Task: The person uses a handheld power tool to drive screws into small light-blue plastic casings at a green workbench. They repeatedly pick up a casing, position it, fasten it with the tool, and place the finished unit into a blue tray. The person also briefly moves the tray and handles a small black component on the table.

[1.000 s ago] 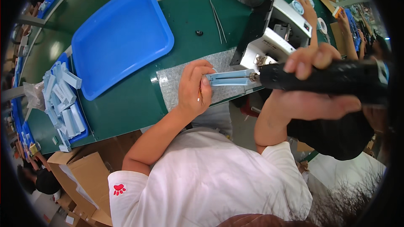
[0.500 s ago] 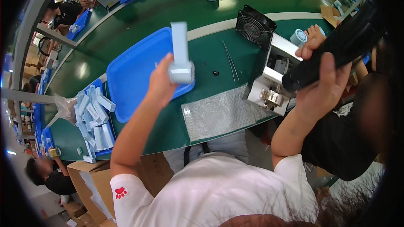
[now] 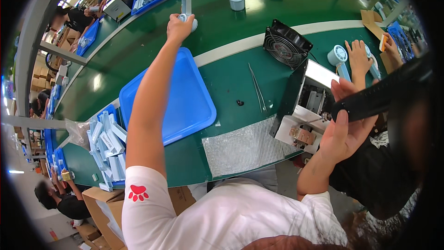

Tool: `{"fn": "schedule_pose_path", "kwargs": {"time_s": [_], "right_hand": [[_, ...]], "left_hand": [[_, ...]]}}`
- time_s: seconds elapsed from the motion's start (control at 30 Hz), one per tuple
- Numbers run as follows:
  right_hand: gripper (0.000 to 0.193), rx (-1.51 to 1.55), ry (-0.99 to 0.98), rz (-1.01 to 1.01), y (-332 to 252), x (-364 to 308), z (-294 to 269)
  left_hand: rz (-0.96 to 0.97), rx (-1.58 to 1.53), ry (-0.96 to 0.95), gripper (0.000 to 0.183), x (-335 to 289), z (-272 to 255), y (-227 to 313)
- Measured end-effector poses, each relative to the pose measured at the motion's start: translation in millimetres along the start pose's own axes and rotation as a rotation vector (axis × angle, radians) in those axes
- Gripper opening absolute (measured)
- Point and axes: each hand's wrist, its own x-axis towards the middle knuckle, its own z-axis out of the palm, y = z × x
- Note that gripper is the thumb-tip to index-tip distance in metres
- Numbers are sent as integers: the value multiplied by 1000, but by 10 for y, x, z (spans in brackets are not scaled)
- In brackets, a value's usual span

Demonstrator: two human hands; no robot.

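My left hand reaches out over the green conveyor belt, its fingers closed round a light-blue handheld fan with a round head and a straight handle. The handle points away from me, and the hand hides part of the head. On the right, my right hand holds a black electric screwdriver between thumb and fingers. Its thin tip is beside a metal box with exposed inner mechanisms. Below my left forearm lies a blue tray with nothing visible in it.
Light-blue handle pieces are heaped at the left. Tweezers, a small black part, bubble wrap and a black cooling fan lie on the bench. A co-worker's hand is at the right among other fans. More fans stand on the belt.
My left hand has carried the handheld fan from above the blue tray out to the belt. My right hand has shifted slightly down and left, with the screwdriver tip lower.
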Motion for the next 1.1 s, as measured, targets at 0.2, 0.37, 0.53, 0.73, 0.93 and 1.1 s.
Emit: {"fn": "schedule_pose_path", "kwargs": {"time_s": [0.2, 0.37, 0.53, 0.73, 0.93, 1.1], "right_hand": [[67, -286, 318, -274, -111, -248, -52], [49, -214, -171, -492, -88, -742, -72], [36, -38, -651, -166, -162, -1017, 557], [22, 29, -1109, -242, 74, -1269, 925], [14, -7, -1140, -155, 157, -1296, 1254], [12, 58, -1311, -249, 219, -1565, 1496]], "left_hand": [[-55, 27, 91, 85, 98, 187, -73], [96, 85, -33, 83, 46, 166, -299], [206, 110, 70, 62, -47, 346, -256], [95, 89, 146, 71, -93, 248, -184], [493, -106, 223, 53, -791, -363, -270], [539, -203, 86, 30, -1873, -891, -436]]}}
